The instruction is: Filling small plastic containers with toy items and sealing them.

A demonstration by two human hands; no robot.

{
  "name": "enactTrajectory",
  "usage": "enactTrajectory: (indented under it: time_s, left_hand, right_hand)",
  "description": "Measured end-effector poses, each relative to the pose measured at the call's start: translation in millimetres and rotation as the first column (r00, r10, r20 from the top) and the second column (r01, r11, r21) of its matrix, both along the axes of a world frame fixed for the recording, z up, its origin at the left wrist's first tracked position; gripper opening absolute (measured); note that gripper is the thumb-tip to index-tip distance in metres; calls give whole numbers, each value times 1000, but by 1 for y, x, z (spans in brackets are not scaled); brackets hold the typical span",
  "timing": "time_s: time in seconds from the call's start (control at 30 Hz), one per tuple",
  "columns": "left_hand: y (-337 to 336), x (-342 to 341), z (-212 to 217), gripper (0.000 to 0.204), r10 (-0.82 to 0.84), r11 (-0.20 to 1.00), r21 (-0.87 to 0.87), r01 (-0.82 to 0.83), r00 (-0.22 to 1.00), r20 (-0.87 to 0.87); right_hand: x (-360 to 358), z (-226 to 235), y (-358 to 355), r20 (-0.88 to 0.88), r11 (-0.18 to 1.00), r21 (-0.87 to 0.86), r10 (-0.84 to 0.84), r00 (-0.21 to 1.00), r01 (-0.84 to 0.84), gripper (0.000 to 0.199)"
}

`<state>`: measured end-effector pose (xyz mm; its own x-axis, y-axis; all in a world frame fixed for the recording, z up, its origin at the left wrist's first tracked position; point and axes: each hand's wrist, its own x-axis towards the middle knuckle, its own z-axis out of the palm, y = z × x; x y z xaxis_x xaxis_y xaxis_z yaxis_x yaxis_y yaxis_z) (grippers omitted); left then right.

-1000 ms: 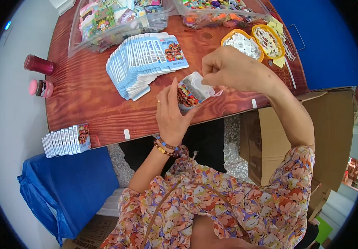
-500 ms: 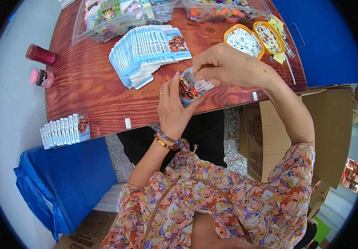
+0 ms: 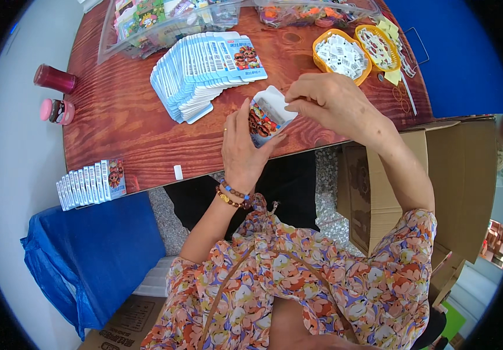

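My left hand (image 3: 243, 143) is wrapped round a small printed cardboard box (image 3: 263, 123), tilted above the table's near edge. The box's white top flaps stand open, and something pale shows just inside. At the box's right side is my right hand (image 3: 327, 105), thumb and forefinger pinched together by the raised flap. Whether those fingertips grip the flap or a small piece is hidden. Beyond the box lies a fanned stack of flat light-blue cartons (image 3: 199, 73) printed with cartoon figures.
Yellow baskets of small white parts (image 3: 340, 57) and white pieces (image 3: 377, 49) stand at the back right. Clear bins (image 3: 175, 26) line the far edge. A row of filled boxes (image 3: 91, 184) sits front left, near two jars (image 3: 59, 111). A large carton (image 3: 400, 175) stands right.
My right hand has drawn back slightly to the right and down from the box opening. The white looped item it held at the opening no longer shows there. My left hand keeps its hold.
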<state>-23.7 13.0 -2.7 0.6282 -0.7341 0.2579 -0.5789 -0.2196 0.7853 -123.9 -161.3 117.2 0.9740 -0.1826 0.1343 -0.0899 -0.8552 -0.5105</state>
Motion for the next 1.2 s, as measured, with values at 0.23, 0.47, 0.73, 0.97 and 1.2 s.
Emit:
enactTrajectory:
  time_s: [0.23, 0.47, 0.73, 0.97, 1.2]
  left_hand:
    - [0, -2, -4, 87, -35, 999, -37, 34, 998, -46]
    - [-16, -25, -7, 85, -109, 988, -112, 107, 994, -17]
    - [-16, -24, -25, 85, -155, 976, -153, 157, 988, 22]
    - [-17, -20, -24, 85, -157, 975, -149, 162, 987, 46]
    - [-15, -22, -25, 86, -172, 975, -133, 178, 984, 52]
  right_hand:
    - [-21, -4, -38, -101, 929, 103, -345, 933, 355, 15]
    - [-29, -68, -163, -107, 813, -194, -574, 812, 549, 28]
    - [-28, -84, -189, -133, 812, -9, -579, 804, 584, 21]
    - [-42, -77, -196, -99, 712, 482, -534, 840, 510, 13]
    - [-22, -86, -185, -125, 752, 261, -596, 793, 605, 13]
